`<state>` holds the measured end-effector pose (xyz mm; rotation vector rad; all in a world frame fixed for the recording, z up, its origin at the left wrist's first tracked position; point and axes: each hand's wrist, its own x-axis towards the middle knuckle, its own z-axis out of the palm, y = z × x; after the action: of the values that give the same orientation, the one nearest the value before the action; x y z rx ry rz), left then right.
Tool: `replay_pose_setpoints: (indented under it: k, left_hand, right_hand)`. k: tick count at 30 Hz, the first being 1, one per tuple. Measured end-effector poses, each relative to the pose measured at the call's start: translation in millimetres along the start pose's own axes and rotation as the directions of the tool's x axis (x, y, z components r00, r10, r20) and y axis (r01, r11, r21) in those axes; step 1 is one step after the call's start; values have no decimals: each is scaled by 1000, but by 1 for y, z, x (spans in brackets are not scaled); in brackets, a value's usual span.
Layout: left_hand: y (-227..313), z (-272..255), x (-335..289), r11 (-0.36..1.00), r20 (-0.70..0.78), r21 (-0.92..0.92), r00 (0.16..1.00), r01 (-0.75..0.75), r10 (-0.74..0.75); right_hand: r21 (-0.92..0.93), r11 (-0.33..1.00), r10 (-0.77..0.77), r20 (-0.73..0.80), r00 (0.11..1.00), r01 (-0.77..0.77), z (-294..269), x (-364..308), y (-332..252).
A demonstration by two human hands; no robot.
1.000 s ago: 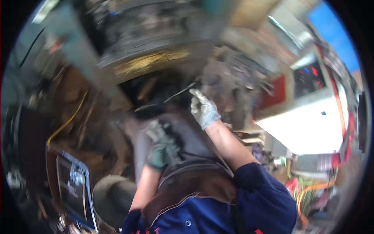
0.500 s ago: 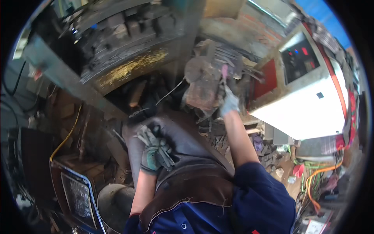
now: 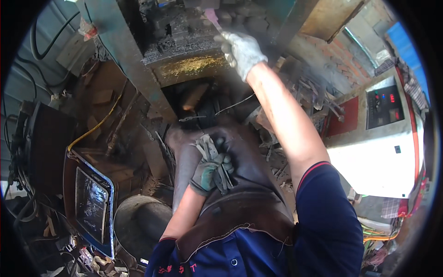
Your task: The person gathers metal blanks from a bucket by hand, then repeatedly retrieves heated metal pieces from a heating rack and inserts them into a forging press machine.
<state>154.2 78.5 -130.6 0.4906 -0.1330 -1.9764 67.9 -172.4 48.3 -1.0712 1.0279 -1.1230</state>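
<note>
My left hand (image 3: 208,170), in a dark green glove, rests on my lap and grips a bundle of flat grey metal strips (image 3: 211,153) against a brown leather apron (image 3: 240,203). My right hand (image 3: 241,50), in a dirty white glove, is raised to the bed of a dark press machine (image 3: 184,41) and pinches a small thin piece with a pinkish end (image 3: 213,18). Yellowish metal dust (image 3: 191,64) lies on the machine's front ledge, just left of that hand.
A green steel column (image 3: 124,60) stands left of the press. A white control cabinet (image 3: 383,138) with red lights is at the right. A round grey bucket (image 3: 138,221) and a blue-rimmed tray (image 3: 92,203) sit at lower left. Scrap metal (image 3: 318,99) lies behind my right arm.
My right hand has swung from the scrap pile at the right up and left to the press bed. My left hand has stayed on my lap with the strips.
</note>
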Motion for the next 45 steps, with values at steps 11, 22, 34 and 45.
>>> replay_pose_setpoints:
  k: [11, 22, 34, 45]
  left_hand:
    - [-3, 3, -1, 997, 45, -70, 999, -19, 23]
    - [-2, -8, 3, 974, 84, -223, 995, -38, 58]
    - [-13, -4, 6, 977, 40, -170, 989, -132, 141]
    - [-15, -14, 7, 996, 139, 46, 987, 70, -76]
  right_hand:
    - [8, 995, 96, -51, 994, -96, 31, 56, -9]
    - [-348, 929, 196, 182, 963, -124, -50, -91, 35]
    - [-831, 542, 337, 352, 873, 126, -80, -201, 124]
    - [-592, 789, 375, 250, 893, -166, -81, -162, 129]
